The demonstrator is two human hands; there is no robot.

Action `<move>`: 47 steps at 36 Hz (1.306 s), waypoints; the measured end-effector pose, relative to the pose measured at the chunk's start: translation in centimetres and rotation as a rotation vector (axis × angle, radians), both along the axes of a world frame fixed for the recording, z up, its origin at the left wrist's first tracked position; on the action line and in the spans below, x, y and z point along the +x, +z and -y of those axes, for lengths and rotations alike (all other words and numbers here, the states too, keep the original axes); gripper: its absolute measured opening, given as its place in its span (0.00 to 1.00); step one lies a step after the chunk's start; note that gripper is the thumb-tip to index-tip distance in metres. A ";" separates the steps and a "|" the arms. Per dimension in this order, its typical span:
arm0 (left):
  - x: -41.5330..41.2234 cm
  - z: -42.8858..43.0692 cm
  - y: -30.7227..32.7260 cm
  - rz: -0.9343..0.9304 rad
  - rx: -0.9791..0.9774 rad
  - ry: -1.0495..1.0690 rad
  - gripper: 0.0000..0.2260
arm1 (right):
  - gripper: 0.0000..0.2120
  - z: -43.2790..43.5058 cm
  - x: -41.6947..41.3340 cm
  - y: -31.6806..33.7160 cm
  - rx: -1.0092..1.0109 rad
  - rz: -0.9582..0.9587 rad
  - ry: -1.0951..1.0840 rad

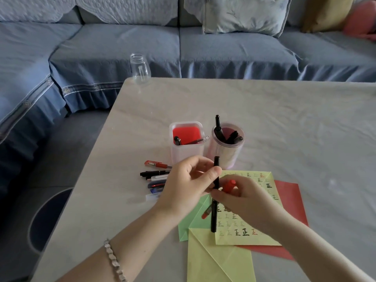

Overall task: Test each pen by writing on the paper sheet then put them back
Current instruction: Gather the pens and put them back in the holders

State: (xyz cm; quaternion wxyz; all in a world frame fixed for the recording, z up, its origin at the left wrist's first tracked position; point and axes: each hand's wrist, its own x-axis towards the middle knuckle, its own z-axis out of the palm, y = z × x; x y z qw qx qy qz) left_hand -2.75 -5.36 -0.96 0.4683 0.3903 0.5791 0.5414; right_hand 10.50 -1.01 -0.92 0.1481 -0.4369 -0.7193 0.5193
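So, my left hand (187, 184) pinches the upper part of a black pen (216, 165) between thumb and fingers. It holds the pen near upright over the yellow paper sheet (254, 222), I think to have it ready for a test mark. My right hand (248, 198) is curled round a red pen (231, 185), and its fingertips meet the black pen at the middle. If they grip it too, I cannot tell.

The sheet is nearly full w/ marks, so only small gaps are left for writing. The round holder (227, 143) w/ black pens and the square holder (186, 139) stand just behind my hands, near enough for putting back. More pens (156, 174) lie in a row at my left, near the table (284, 123) edge, so I should reach w/o sweeping them off. Most room for moving is to the right of the red sheet (291, 200).
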 end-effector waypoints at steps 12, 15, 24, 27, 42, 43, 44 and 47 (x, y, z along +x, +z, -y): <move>-2.2 0.7 -4.4 -0.646 0.074 -0.046 0.07 | 0.04 -3.0 1.3 5.4 0.827 -0.351 -0.295; -3.8 1.4 -7.8 -1.118 0.031 -0.115 0.21 | 0.03 -4.6 0.4 5.8 0.907 -0.295 -0.334; -5.6 2.3 -10.5 -1.350 0.100 -0.032 0.24 | 0.09 -8.5 -2.3 1.7 0.692 0.284 -0.229; -5.7 2.2 -10.3 -1.369 0.065 -0.047 0.25 | 0.12 -8.8 -2.3 1.4 0.660 0.436 -0.205; -5.9 2.1 -10.2 -1.355 0.031 -0.089 0.19 | 0.05 -0.9 -0.1 -4.2 0.819 0.156 0.046; -5.9 2.1 -10.2 -1.361 0.041 -0.081 0.18 | 0.06 -0.5 -0.4 -4.8 0.800 0.192 0.102; -5.9 2.0 -10.3 -1.365 0.057 -0.068 0.16 | 0.07 -0.3 -0.9 -5.4 0.785 0.224 0.152; -5.9 2.2 -10.2 -1.366 0.061 -0.074 0.06 | 0.12 0.0 -2.3 -6.7 0.778 0.260 0.290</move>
